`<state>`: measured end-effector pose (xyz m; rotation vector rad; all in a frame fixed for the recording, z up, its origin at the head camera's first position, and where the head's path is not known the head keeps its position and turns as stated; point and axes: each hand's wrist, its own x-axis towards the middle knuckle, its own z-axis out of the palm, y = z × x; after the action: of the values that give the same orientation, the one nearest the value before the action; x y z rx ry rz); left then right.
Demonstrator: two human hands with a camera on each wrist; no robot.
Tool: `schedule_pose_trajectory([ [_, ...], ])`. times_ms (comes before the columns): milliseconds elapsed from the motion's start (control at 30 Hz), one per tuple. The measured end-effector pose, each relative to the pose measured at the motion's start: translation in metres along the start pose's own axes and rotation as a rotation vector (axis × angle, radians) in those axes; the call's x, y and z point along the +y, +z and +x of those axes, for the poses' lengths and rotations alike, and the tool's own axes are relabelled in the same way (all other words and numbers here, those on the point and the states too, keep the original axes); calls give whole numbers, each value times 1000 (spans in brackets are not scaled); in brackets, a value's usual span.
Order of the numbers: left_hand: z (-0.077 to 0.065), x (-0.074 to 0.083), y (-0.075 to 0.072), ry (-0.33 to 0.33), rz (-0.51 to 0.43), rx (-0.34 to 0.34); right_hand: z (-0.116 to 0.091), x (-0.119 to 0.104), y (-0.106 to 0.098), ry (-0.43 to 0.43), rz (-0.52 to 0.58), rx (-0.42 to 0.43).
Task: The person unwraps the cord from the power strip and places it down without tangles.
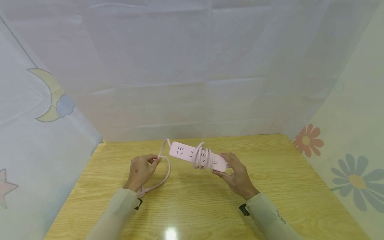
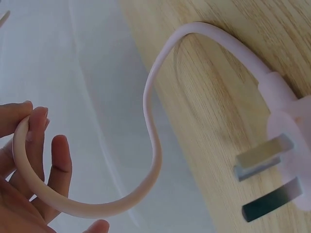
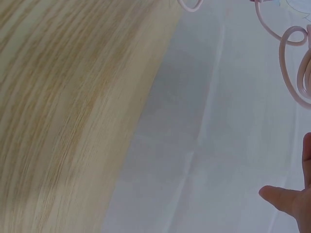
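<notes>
In the head view, a pink power strip (image 1: 183, 152) is held tilted above the table, its sockets facing me. Several turns of its own cord (image 1: 196, 156) are wrapped around its right half. My right hand (image 1: 239, 176) grips the right end between thumb and fingers. My left hand (image 1: 141, 170) pinches the loose stretch of cord left of the strip. From those fingertips the cord curves down to the plug (image 1: 141, 192), partly hidden behind the left wrist. The plug's metal prongs (image 2: 265, 150) show large in the left wrist view. Cord loops (image 3: 284, 53) appear at the right wrist view's edge.
The wooden table (image 1: 186, 206) lies below both hands. A pale cloth backdrop (image 1: 168, 73) rises behind its far edge and along both sides, printed with a moon, a star and flowers.
</notes>
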<state>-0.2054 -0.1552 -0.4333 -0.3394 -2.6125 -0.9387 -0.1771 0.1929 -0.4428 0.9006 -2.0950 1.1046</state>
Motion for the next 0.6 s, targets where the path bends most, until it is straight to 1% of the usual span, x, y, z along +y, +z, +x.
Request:
schedule_pose_trajectory([
  [100, 0, 0, -1, -1, 5, 15, -1, -1, 0, 5, 2, -10],
  [200, 1, 1, -1, -21, -8, 18, -1, -1, 0, -3, 1, -16],
  [467, 2, 2, -3, -108, -62, 2, -2, -1, 1, -7, 11, -31],
  [600, 2, 3, -3, -148, -106, -32, -1, -2, 0, 1, 12, -41],
])
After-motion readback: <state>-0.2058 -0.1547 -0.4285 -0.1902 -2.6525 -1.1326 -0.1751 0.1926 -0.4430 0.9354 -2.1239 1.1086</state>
